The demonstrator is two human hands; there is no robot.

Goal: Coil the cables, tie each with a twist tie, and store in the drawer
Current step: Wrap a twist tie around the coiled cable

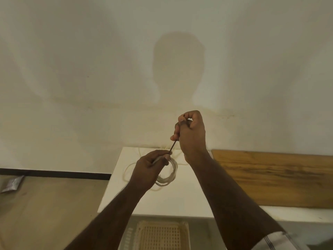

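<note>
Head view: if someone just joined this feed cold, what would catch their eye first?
First, the two hands raised at centre: the left hand holds a white coiled cable above the white table, while the right hand pinches a thin dark twist tie stretched between them. Behind, the person's shadow looms on the wall, and a slatted basket sits below the table's near edge.

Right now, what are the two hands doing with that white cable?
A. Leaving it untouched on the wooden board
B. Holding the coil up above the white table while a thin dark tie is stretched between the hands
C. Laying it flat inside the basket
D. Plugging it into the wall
B: the left hand grips the coiled cable above the white table, and the right hand pulls the thin dark twist tie taut.
</note>
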